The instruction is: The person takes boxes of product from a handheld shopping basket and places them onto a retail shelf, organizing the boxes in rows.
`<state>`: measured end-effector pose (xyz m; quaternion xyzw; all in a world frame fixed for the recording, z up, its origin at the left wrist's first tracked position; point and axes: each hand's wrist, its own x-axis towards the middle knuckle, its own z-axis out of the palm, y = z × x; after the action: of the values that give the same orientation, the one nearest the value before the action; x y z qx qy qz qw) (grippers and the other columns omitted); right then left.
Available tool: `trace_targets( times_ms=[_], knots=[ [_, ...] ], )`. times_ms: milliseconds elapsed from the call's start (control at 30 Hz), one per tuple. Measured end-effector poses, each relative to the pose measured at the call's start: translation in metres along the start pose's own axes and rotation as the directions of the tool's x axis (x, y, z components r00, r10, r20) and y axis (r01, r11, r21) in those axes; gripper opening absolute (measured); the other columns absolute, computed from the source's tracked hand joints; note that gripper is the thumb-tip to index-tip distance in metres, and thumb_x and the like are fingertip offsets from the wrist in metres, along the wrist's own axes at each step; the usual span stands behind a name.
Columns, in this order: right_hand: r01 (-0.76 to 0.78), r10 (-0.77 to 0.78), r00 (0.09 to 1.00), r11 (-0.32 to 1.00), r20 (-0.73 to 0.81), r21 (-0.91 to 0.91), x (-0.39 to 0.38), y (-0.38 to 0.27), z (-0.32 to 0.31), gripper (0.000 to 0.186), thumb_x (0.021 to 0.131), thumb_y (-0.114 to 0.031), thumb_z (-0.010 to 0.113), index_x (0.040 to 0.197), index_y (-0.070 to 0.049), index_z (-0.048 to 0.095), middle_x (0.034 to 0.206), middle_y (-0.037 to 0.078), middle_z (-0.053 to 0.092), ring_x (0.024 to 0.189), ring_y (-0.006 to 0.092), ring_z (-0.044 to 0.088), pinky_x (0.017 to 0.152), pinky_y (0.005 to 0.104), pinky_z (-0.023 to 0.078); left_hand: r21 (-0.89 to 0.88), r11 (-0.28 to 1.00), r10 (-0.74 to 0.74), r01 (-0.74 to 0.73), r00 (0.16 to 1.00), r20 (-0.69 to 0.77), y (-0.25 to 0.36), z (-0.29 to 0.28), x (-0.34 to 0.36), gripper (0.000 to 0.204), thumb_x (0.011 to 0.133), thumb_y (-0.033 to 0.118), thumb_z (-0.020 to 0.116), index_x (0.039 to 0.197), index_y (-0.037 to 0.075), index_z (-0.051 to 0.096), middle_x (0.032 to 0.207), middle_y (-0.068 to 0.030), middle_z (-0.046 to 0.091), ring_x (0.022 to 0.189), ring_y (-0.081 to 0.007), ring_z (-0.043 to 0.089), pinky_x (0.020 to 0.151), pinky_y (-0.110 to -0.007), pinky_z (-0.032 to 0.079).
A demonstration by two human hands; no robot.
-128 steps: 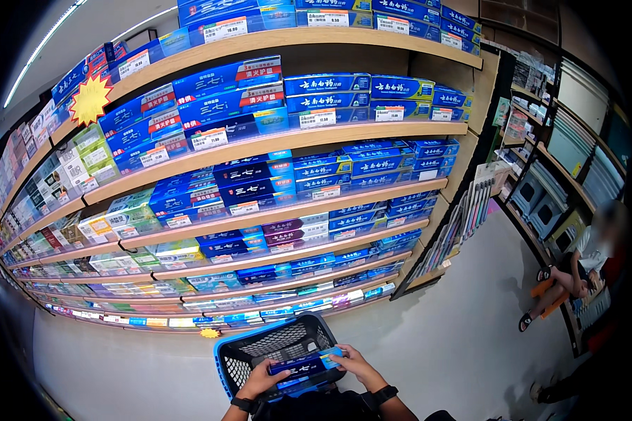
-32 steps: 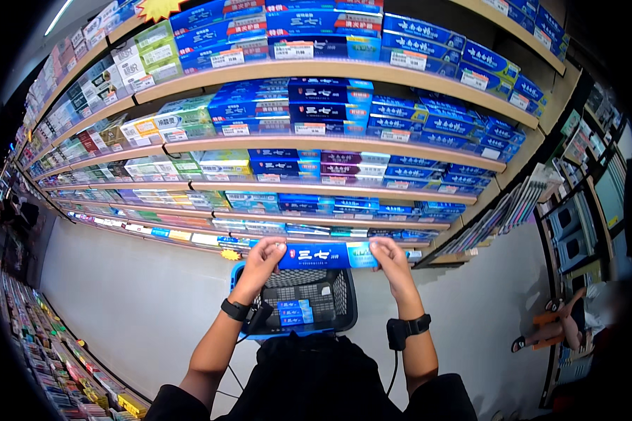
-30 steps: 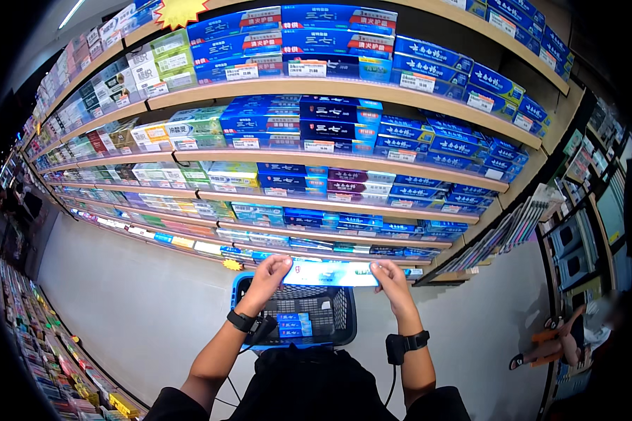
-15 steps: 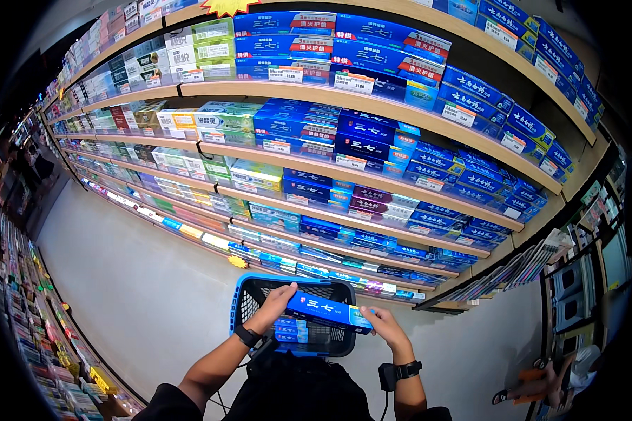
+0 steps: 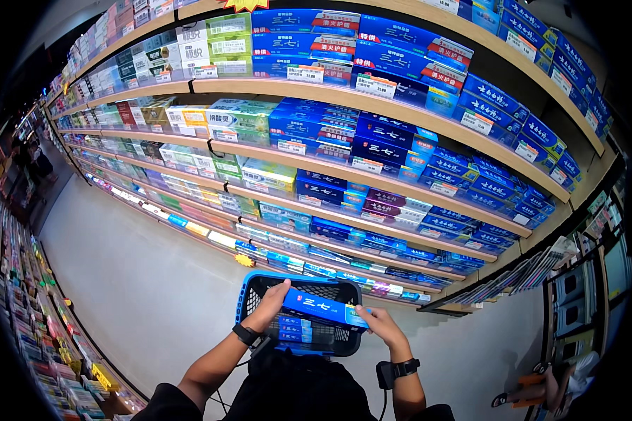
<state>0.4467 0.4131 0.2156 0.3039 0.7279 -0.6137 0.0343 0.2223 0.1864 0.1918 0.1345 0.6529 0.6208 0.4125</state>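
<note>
A long blue toothpaste box is held level between my two hands, above the basket. My left hand grips its left end. At its right end, my right hand holds the lighter blue corner, with the thumb on top. Beneath is a black mesh shopping basket with a blue rim. Several smaller-looking blue boxes lie stacked inside it, toward the near left. Part of the basket floor is hidden by the held box and my left hand.
Ahead stand wooden shelves packed with blue, green and white toothpaste boxes. Another stocked shelf runs along the left. At the right are a rack of hanging goods and a seated person, partly visible. Grey floor lies between.
The shelves have slid to the right in the picture as the view turned slightly left. Both hands keep their hold on the toothpaste box, which has tipped a little.
</note>
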Motion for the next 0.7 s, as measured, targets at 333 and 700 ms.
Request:
trace_targets(
  times_ms=[333,700],
  knots=[
    [-0.023,0.023,0.999,1.000,-0.029,0.002,0.014,-0.023,0.024,0.053,0.095,-0.057,0.057,0.082,-0.006,0.068,0.066,-0.003,0.053,0.061,0.0064,0.047,0.055,0.0221,0.040,0.034,0.999,0.014,-0.017,0.996,0.084,0.021,-0.035,0.016,0.045,0.106,0.042,0.043,0.107,0.003,0.066,0.094,-0.0014,0.065,0.088,-0.0095,0.058,0.084,-0.027,0.045],
    [-0.015,0.018,0.994,1.000,-0.105,0.027,0.020,-0.042,0.053,0.051,0.095,-0.054,0.060,0.091,-0.004,0.071,0.063,-0.002,0.052,0.058,0.0070,0.048,0.054,0.0235,0.038,0.056,0.997,-0.069,0.061,0.985,0.160,0.057,-0.065,0.029,0.041,0.103,0.043,0.050,0.105,0.005,0.066,0.082,0.0041,0.059,0.073,-0.0040,0.051,0.065,-0.020,0.041]
  ],
)
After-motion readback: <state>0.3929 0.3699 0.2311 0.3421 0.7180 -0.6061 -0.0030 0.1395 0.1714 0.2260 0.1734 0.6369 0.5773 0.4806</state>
